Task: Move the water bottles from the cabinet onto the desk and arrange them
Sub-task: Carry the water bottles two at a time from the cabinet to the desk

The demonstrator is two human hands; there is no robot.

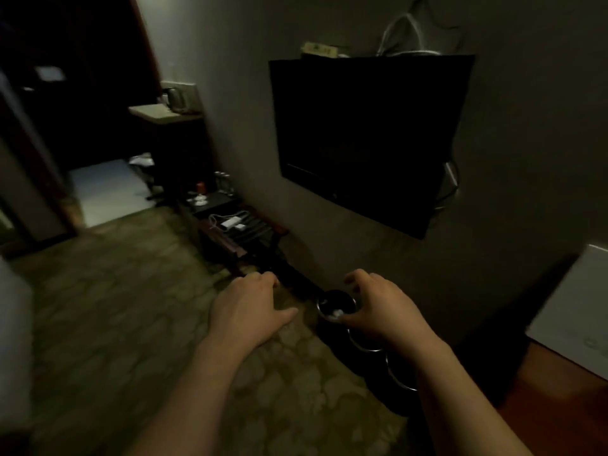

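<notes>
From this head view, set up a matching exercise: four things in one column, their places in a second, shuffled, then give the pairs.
Things:
1. Television
2. Kettle
3. White power strip
4. Left hand

Places:
A. On the slatted low bench by the wall
B. Held out over the patterned carpet, holding nothing
C. Mounted on the wall, screen dark
D. On the pale counter far back at the left

Pairs: 1-C, 2-D, 3-A, 4-B

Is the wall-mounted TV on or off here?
Off, as far as the view shows: the TV screen is uniformly black, with no picture or glow on the wall around it.
</notes>
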